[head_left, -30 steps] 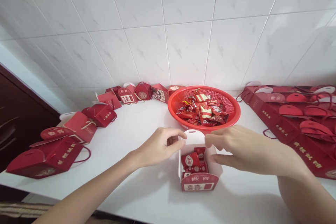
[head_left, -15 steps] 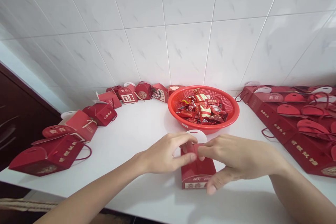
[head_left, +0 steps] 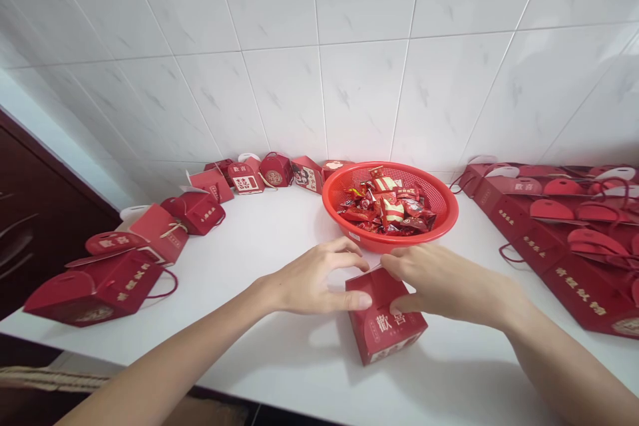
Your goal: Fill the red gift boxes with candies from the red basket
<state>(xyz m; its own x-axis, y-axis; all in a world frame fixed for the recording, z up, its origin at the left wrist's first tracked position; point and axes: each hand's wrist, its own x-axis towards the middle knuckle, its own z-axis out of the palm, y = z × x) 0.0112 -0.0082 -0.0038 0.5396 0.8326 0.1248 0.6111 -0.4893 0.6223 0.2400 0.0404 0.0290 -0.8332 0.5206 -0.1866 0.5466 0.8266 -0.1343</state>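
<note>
Red candy gift box (head_left: 387, 315) sits on the white tabletop (head_left: 259, 266), just in front of the red basket (head_left: 439, 210) of wrapped candies (head_left: 387, 208). Left hand (head_left: 314, 277) and right hand (head_left: 439, 279) both grip its top edge, pinching flaps closed, box tilted.

My left hand (head_left: 319, 279) sits on the left side of the red box (head_left: 387, 316), thumb stretched flat along its near left edge and fingers curled loosely over the far top corner. My right hand (head_left: 439, 279) meets it from the right side of the box, fingertips pinching at the top ridge, thumb tucked under against the right face. Both forearms come in bare from the near corners, wrists low and straight.
</note>
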